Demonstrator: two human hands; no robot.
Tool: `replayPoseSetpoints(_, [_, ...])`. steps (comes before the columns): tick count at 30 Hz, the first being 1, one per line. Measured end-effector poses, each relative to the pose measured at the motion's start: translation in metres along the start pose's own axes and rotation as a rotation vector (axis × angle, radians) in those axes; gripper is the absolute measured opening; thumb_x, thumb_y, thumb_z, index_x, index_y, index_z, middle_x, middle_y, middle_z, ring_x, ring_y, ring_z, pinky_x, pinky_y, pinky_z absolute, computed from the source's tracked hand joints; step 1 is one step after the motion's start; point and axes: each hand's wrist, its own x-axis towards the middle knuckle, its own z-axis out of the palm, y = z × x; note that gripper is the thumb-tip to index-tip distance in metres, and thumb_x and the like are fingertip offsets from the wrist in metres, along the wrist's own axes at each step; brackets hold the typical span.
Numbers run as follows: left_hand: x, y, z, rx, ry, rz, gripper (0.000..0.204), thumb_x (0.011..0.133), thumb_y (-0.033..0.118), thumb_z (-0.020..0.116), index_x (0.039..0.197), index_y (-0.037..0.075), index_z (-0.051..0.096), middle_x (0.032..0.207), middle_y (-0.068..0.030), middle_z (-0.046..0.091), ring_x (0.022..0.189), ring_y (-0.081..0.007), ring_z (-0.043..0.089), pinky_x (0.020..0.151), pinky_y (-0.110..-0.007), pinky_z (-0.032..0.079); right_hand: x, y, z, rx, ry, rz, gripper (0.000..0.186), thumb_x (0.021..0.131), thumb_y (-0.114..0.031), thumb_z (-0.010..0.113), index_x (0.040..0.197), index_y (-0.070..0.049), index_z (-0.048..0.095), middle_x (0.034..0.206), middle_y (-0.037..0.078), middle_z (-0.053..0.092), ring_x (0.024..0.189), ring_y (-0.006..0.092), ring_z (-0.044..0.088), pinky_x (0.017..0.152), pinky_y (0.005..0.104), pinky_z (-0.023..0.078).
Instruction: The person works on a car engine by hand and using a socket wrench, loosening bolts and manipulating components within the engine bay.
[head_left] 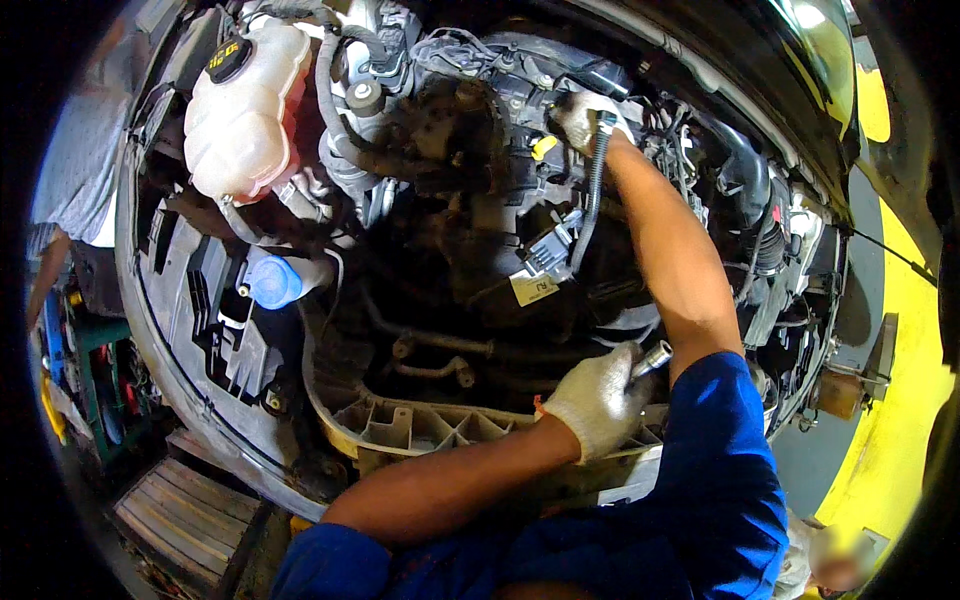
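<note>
My left hand (598, 402), in a white knit glove, is closed round a shiny metal socket tool (655, 358) in front of my chest, above the front of the engine bay. Its handle is hidden in the glove. My right arm reaches far over the engine (515, 100). There my gloved right hand (582, 118) rests beside a yellow dipstick handle (543, 148); its fingers are mostly hidden. A corrugated black conduit (597, 190) runs past that wrist down to a grey electrical connector (550, 245) with a pale tag (533, 288).
A white coolant tank (245, 120) with a black cap stands at the far left, above a blue filler cap (273, 282). A ribbed front crossmember (420, 428) spans the near side. Another person's grey clothing (85, 150) shows at the left edge. Yellow floor (890, 400) lies right.
</note>
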Motion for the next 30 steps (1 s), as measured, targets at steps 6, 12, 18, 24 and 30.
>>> replayPoseSetpoints(6, [0.0, 0.011, -0.01, 0.009, -0.05, -0.05, 0.023, 0.096, 0.019, 0.058, 0.112, 0.002, 0.057, 0.098, -0.0294, 0.067, 0.095, -0.0486, 0.064, 0.076, -0.053, 0.051, 0.001, -0.017, 0.006, 0.023, -0.037, 0.044, 0.036, 0.086, -0.024, 0.055, 0.112, -0.004, 0.071, 0.12, 0.022, 0.068, 0.112, 0.0349, 0.067, 0.092, 0.0423, 0.054])
replayPoseSetpoints(12, [-0.001, 0.009, -0.008, -0.023, -0.039, -0.052, 0.022, 0.096, 0.018, 0.057, 0.113, 0.003, 0.057, 0.095, -0.0285, 0.067, 0.094, -0.0482, 0.064, 0.077, -0.053, 0.051, 0.005, -0.007, 0.036, 0.22, 0.04, 0.068, 0.039, 0.084, -0.022, 0.056, 0.117, -0.006, 0.068, 0.119, 0.022, 0.068, 0.111, 0.0381, 0.066, 0.092, 0.0453, 0.053])
replayPoseSetpoints(18, [-0.001, 0.007, -0.007, -0.04, -0.07, -0.015, 0.023, 0.098, 0.02, 0.057, 0.114, 0.004, 0.057, 0.093, -0.0269, 0.068, 0.092, -0.0472, 0.065, 0.076, -0.052, 0.051, 0.003, 0.006, 0.041, 0.232, 0.069, 0.016, 0.035, 0.086, -0.025, 0.055, 0.113, -0.008, 0.069, 0.112, 0.022, 0.07, 0.104, 0.0388, 0.067, 0.09, 0.0462, 0.054])
replayPoseSetpoints(24, [0.0, 0.006, -0.004, -0.047, -0.041, -0.056, 0.019, 0.097, 0.015, 0.054, 0.112, 0.003, 0.057, 0.088, -0.0237, 0.068, 0.086, -0.0448, 0.066, 0.073, -0.048, 0.052, -0.019, -0.023, 0.015, 0.184, 0.065, 0.267, 0.051, 0.098, -0.049, 0.047, 0.12, -0.008, 0.068, 0.117, 0.022, 0.069, 0.112, 0.037, 0.066, 0.092, 0.0434, 0.053])
replayPoseSetpoints(30, [0.002, 0.006, -0.004, -0.009, -0.041, -0.042, 0.018, 0.096, 0.014, 0.053, 0.11, 0.003, 0.057, 0.083, -0.0228, 0.067, 0.081, -0.0423, 0.068, 0.07, -0.048, 0.052, -0.009, -0.008, 0.027, 0.142, 0.164, 0.106, 0.039, 0.091, -0.031, 0.05, 0.115, -0.007, 0.07, 0.118, 0.023, 0.068, 0.109, 0.0391, 0.066, 0.095, 0.0441, 0.053])
